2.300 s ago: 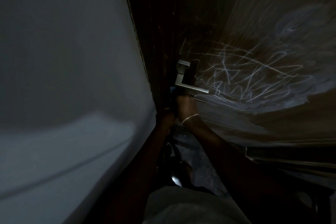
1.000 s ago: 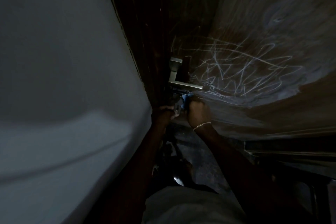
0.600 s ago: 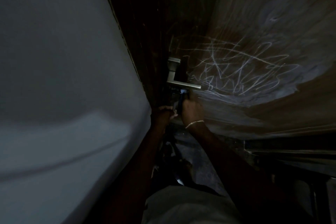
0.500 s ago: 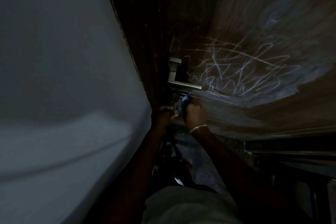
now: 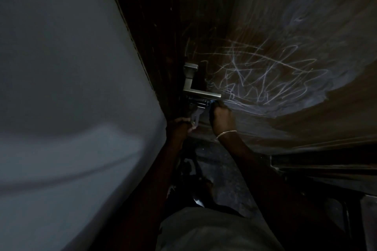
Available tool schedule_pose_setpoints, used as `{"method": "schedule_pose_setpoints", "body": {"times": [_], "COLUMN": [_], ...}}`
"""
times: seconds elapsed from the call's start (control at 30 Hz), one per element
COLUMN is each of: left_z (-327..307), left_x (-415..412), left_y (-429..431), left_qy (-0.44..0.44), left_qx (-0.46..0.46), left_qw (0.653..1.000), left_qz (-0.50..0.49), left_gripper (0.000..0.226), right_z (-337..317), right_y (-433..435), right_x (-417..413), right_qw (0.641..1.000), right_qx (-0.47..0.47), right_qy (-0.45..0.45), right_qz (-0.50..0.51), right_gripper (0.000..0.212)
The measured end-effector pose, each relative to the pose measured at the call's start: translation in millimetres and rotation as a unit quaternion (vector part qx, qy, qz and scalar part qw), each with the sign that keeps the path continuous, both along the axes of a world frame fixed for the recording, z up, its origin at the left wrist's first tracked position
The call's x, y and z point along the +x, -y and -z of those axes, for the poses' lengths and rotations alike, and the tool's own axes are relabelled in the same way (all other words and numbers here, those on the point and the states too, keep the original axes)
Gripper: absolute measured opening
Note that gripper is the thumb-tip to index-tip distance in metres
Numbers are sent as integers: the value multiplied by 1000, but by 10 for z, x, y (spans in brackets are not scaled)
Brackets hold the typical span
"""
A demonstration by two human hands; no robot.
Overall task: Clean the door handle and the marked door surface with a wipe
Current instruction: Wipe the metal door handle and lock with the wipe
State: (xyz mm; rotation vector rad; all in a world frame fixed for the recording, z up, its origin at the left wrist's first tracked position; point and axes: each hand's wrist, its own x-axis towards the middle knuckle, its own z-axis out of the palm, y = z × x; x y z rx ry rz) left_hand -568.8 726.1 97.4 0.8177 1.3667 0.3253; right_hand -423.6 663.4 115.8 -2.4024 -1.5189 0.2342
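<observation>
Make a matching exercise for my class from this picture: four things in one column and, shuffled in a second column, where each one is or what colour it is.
Things:
1. door handle
2. scribbles
3. bracelet
4. wall

Descriptions:
A. on the wrist of the right hand
B. pale grey, left of the door
C. silvery metal, just above the right hand
D. pale lines on the door, right of the handle

Pairs: 1-C, 2-D, 3-A, 4-B.
</observation>
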Motion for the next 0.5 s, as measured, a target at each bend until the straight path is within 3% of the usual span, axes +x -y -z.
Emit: {"method": "schedule_pose_setpoints", "body": {"times": [0.17,0.3,0.5], "left_z": [10,10,-16], "left_x": [28,13,82], "left_y": [43,54,33], "left_qy": [17,18,3], "left_qx": [-4,10,8], "left_qw": [999,999,1000], "left_qz": [-46,-44,-22], "left_gripper": [24,17,17], "right_z": [-2,-82,-17], "right_y": [301,223,9], "right_x": [246,167,77], "right_qw": [997,993,996], "right_qx": [48,104,28], "right_qy": [-31,-52,-75], "right_qz": [53,-5,24], "right_gripper": [12,10,18]}}
